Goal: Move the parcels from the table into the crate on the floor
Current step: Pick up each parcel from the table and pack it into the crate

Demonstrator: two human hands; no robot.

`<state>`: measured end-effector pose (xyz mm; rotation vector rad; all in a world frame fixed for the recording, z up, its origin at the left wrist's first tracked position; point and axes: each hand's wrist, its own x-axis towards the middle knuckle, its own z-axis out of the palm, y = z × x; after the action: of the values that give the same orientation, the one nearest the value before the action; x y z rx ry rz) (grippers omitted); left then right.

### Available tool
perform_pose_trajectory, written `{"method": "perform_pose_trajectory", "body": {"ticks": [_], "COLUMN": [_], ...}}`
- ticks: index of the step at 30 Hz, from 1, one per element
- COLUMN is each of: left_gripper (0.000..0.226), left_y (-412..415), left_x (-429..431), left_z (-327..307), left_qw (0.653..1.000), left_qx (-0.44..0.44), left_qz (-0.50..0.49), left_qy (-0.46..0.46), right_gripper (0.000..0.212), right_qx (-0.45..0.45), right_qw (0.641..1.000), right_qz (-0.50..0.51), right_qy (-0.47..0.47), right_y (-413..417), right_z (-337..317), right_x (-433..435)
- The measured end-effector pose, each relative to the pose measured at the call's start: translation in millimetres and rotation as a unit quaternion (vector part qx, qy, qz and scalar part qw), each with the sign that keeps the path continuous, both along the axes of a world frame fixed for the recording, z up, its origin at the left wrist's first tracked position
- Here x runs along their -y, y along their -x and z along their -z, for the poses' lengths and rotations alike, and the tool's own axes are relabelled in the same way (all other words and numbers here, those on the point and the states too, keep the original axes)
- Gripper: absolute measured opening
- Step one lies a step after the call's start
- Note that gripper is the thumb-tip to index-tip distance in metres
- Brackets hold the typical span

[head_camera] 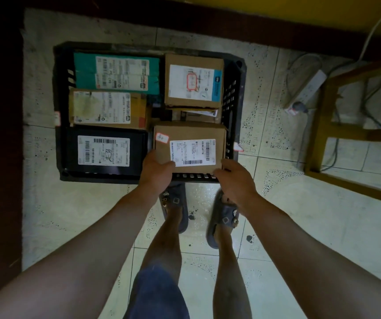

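Head: six parcels (189, 146), one crate (62, 93)

Bare left hand (156, 169) and right hand (235, 180) on bare arms (81, 249), dark blue shorts (157, 295) at the near edge, bare legs (162, 245) beyond them, grey-blue slippers (178, 192) on both feet, wide straps set with small square and round charms (226, 219)

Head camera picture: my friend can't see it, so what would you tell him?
The left hand and right hand hold a brown cardboard parcel by its near corners, at the near right corner of a black crate on the tiled floor. A teal parcel and a black parcel lie inside with others.
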<state>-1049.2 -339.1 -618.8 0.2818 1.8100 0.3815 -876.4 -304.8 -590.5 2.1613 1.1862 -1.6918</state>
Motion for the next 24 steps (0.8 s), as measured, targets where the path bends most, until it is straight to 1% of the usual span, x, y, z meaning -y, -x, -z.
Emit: {"method": "perform_pose_trajectory", "body": {"ticks": [1, 3, 4, 5, 7, 9, 10, 13, 18, 24], "left_gripper": [0.045, 0.04, 0.036, 0.031, 0.029, 0.027, 0.024, 0.027, 0.026, 0.015], "left_y": [0, -2, -3, -5, -12, -23, -29, -53, -101, -185], "left_x": [0, -5, -9, -14, -28, -41, -48, -71, -108, -125], "left_z": [-10, -35, -51, -69, -109, -155, -179, -251, -351, -442], "left_qw": [1.0, 1.0, 1.0, 0.999, 0.999, 0.997, 0.994, 0.984, 0.967, 0.936], "left_qx": [-0.005, -0.005, -0.002, 0.0, 0.01, 0.042, 0.062, 0.108, 0.131, 0.156], "left_qz": [0.0, 0.012, 0.02, 0.019, -0.007, -0.024, -0.016, 0.019, 0.088, 0.144], "left_qy": [-0.005, -0.018, -0.024, -0.027, -0.037, -0.067, -0.088, -0.138, -0.2, -0.28], "right_gripper": [0.035, 0.021, 0.018, 0.019, 0.03, 0.038, 0.04, 0.039, 0.038, 0.032], "right_qx": [-0.005, -0.019, -0.027, -0.031, -0.032, -0.034, -0.033, -0.033, -0.016, -0.03], "right_qw": [1.0, 0.999, 0.997, 0.996, 0.993, 0.988, 0.985, 0.975, 0.949, 0.908], "right_qz": [0.012, 0.046, 0.061, 0.074, 0.103, 0.127, 0.14, 0.17, 0.219, 0.292], "right_qy": [-0.005, -0.02, -0.028, -0.036, -0.054, -0.078, -0.092, -0.136, -0.225, -0.299], "right_y": [-3, -9, -12, -15, -23, -32, -37, -52, -102, -196], "right_z": [-11, -39, -54, -72, -112, -156, -179, -248, -351, -436], "right_x": [-3, -10, -14, -18, -26, -34, -37, -42, -51, -42]}}
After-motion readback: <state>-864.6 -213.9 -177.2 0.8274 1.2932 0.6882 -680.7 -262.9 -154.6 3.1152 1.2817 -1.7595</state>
